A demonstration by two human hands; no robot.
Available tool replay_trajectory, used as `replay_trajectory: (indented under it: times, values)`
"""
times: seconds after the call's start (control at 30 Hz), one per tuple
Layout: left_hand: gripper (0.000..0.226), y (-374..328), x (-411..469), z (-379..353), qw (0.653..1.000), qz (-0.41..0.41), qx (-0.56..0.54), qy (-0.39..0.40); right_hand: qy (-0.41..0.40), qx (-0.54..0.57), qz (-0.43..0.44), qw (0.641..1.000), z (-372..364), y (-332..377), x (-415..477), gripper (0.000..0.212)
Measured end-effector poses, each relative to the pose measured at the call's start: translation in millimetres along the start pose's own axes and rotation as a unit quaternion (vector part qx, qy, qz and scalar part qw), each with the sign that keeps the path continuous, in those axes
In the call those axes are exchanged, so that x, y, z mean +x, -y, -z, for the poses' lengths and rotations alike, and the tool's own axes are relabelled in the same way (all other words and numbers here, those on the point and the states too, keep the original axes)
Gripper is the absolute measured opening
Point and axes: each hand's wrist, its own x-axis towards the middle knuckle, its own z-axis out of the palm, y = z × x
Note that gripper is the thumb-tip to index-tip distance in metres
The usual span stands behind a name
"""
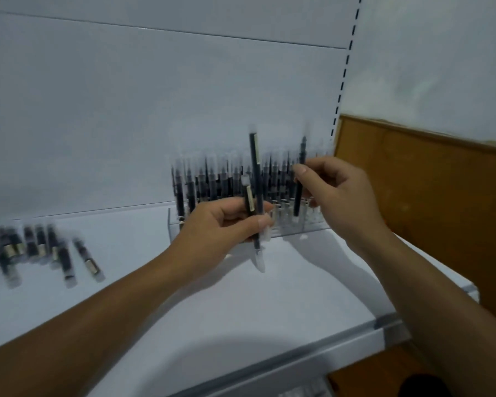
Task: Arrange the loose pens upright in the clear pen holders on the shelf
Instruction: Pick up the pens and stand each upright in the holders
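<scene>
The left hand point(226, 222) is curling its fingers and thumb around two slim, dark-barrelled pens. The longer pen point(255, 173) is standing nearly upright, its frosted translucent cap poking out below the fist. The shorter-looking one point(249, 199) is lying just beside it and showing a pale label strip.

The right hand point(338, 190) is pinching a third dark pen point(299, 184) between thumb and fingertips. It is holding this pen upright, with the lower end reaching down among the slots of the clear pen holder point(287, 224).

That holder, a glassy transparent block, is sitting at the back of the shelf point(241, 296) against the smooth pale back panel point(155, 110). A dense row of standing pens point(212, 181) is filling it, though motion blur is smearing their tips.

The loose pens point(40, 250) are lying flat in a ragged cluster at the left of the matte white shelf, well apart from the holder, with gold-toned bands glinting on several.

A slotted metal upright point(344, 73) is running up the panel's right edge, beside a brown wooden board point(427, 181).
</scene>
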Motion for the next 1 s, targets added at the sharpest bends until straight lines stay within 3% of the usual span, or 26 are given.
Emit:
replay_trajectory:
  times: [0.2, 0.4, 0.53, 0.87, 1.0]
  values:
    - [0.024, 17.5, -7.7, -6.8, 0.997, 0.047, 0.019, 0.057, -0.004, 0.014, 0.001, 1.0, -6.5, 4.3, 15.8, 0.015]
    - [0.019, 21.6, -4.8, -3.0, 0.988, 0.112, -0.088, 0.066, 0.013, -0.011, 0.015, 1.0, -19.6, 7.4, 25.1, 0.009]
    - [0.018, 21.8, -5.5, -3.0, 0.987, 0.111, -0.077, 0.089, 0.015, -0.038, 0.016, 0.999, -21.3, 4.3, 29.7, 0.011]
    - [0.024, 21.4, -3.4, -1.0, 0.988, 0.092, -0.116, 0.051, 0.031, -0.08, -0.006, 0.996, -26.0, -4.8, 38.2, 0.012]
    - [0.022, 19.1, -4.3, 0.2, 0.992, 0.084, -0.09, 0.036, 0.081, -0.153, -0.028, 0.984, -27.6, -8.1, 38.0, 0.016]
